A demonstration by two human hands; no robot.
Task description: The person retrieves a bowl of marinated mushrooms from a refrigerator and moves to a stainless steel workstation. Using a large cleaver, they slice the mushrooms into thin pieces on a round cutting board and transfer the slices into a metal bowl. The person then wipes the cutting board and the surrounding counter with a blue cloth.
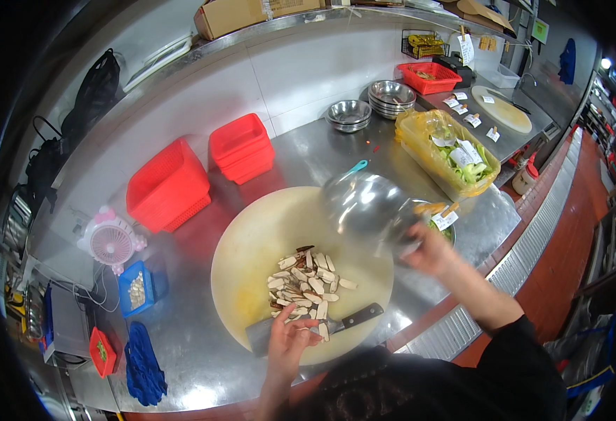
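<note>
A blurred stainless steel bowl (363,208) is tilted over the far right part of a round cutting board (244,252). My right hand (424,251) grips it by the rim. Pale slices with brown edges, apparently mushrooms (308,281), lie heaped in the middle of the board. My left hand (291,337), fingers apart and holding nothing, is at the near edge of that heap. Whether its fingertips touch the slices cannot be told. Beneath this hand lies a cleaver (361,317) with a black handle pointing right; the hand and some slices cover part of its blade.
Red plastic baskets (168,184) and a pink fan (112,242) stand left, with a blue basket (150,294) and a blue cloth (143,363) nearer. Steel bowls (349,114) are stacked behind. A yellow-lined bin (429,158) of cut greens and a bowl with clipped slips (449,230) stand right.
</note>
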